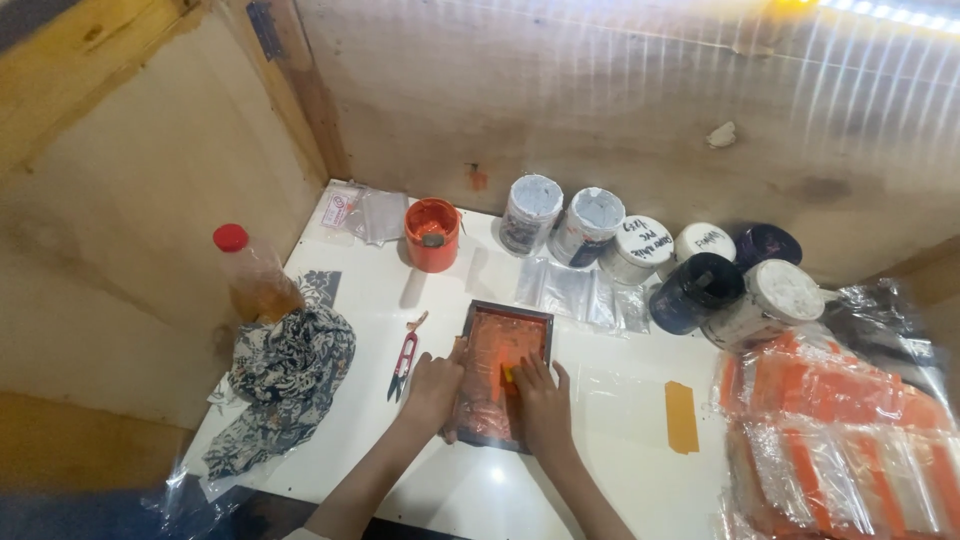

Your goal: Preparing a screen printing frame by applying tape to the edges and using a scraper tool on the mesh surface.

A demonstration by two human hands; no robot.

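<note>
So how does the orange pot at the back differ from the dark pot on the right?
The orange pot stands open, alone near the back left; the dark pot is lidded and sits among white-lidded tubs. The orange pot is bright orange; the dark pot is navy-black and looks larger. Both are round, upright, untouched by either hand.

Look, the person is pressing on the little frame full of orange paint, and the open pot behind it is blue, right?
Not quite. The open pot behind the frame is orange, not blue, as the head view shows. The rest holds: the left hand steadies the frame's edge while the right hand presses on its orange-coated surface.
</note>
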